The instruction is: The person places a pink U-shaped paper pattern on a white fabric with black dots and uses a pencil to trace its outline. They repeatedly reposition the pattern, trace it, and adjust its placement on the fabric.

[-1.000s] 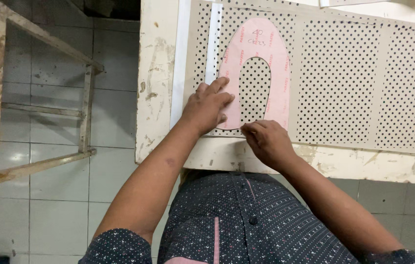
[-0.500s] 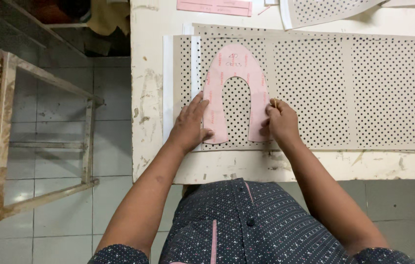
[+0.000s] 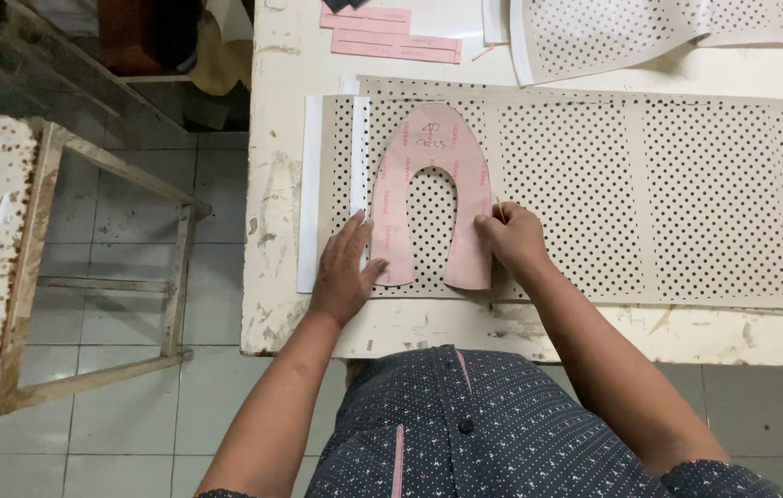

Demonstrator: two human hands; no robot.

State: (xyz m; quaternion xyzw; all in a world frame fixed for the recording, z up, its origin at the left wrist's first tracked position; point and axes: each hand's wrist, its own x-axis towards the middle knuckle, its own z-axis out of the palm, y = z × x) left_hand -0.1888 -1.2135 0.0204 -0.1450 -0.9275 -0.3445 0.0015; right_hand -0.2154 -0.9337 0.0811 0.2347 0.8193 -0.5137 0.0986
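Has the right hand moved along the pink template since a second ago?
Yes. The right hand has gone from the pink template's bottom edge, near the table's front, up its right leg. The left hand presses the left leg.

Bare perforated sheet point(image 3: 714, 194) right of pink template point(image 3: 433, 175); pink strips point(image 3: 391, 41) at far edge.

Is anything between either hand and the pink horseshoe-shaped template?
Nothing visible. The left hand presses the pink horseshoe-shaped card template at its left leg; the right hand touches its right leg, on the perforated cream sheet.
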